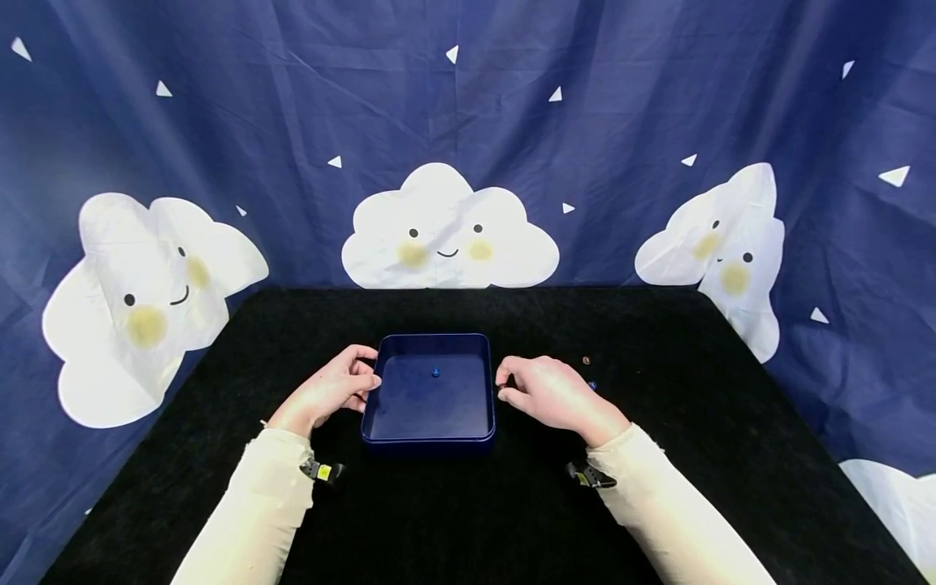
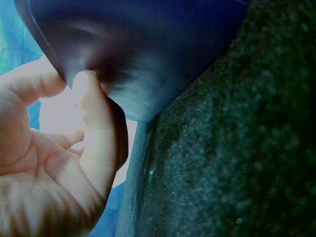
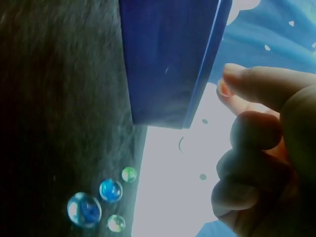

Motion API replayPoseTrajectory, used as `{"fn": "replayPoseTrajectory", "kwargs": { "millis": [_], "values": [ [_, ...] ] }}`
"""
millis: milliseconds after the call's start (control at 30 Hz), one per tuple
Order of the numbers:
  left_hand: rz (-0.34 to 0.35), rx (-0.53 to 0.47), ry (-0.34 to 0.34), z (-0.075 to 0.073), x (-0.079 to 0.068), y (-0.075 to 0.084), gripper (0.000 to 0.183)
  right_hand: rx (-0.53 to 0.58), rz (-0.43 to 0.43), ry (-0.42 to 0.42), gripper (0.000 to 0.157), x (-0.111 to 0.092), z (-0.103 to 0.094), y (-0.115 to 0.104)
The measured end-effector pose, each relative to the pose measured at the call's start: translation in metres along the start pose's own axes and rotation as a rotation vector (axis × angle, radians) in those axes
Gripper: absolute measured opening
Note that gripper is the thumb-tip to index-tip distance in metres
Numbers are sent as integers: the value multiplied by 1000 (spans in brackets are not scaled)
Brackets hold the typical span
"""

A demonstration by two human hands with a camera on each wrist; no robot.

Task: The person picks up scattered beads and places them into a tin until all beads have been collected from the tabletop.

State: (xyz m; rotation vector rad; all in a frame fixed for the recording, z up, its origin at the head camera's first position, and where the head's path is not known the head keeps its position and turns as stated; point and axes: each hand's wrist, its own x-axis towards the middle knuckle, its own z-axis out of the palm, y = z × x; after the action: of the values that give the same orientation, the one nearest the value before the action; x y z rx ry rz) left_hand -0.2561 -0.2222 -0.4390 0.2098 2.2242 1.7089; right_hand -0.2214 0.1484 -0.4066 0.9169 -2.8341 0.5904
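Note:
My left hand grips the left wall of a dark blue rectangular tray, its thumb pressed to the wall in the left wrist view. Inside the tray lies one small blue marble. Just off the tray's right side, my right hand pinches a small reddish marble between thumb and index finger, mostly covered by the fingertips. The other fingers of that hand are curled in.
Right of the tray, near my right wrist, are an orange-brown marble and a blue marble. The right wrist view shows several glass marbles on the black cloth, among them a green one. A cloud-print curtain hangs behind.

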Motion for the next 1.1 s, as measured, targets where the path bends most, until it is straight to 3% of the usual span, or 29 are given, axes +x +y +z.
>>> {"fn": "replayPoseTrajectory", "kwargs": {
  "millis": [367,733,1100],
  "values": [
    [3,1,-2,0,0,-2,60,20,-116,38,14,1,6,-21],
    [1,-5,-5,0,0,-1,60,-2,-121,1,20,0,8,-32],
    [2,0,-1,0,0,-1,60,5,-77,9,22,0,1,-20]
  ]
}}
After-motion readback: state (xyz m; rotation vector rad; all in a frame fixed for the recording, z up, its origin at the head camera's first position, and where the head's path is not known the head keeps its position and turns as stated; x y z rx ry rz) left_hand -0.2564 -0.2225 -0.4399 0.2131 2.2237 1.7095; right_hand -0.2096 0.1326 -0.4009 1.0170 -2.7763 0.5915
